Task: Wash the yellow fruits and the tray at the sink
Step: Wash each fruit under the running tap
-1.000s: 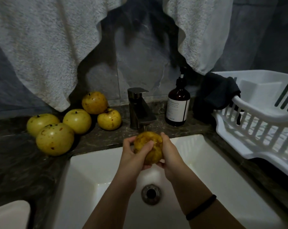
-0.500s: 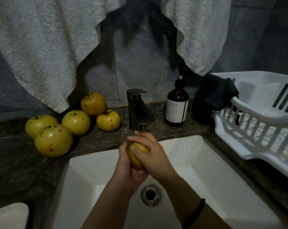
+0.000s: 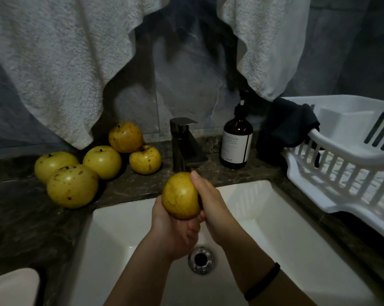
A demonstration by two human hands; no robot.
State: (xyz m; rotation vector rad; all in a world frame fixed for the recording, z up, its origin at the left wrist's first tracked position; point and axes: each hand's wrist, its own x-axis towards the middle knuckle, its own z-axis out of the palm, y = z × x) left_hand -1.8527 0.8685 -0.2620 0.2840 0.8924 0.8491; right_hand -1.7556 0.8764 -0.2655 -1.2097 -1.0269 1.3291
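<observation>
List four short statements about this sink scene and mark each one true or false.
1. The left hand and right hand hold one yellow fruit above the sink. True.
2. Five more fruits lie on the counter, left of the faucet. True.
3. The brown bottle stands left of the faucet. False: it stands to the right of it.
4. The white tray sits inside the sink. False: it sits on the counter, right of the sink.
</observation>
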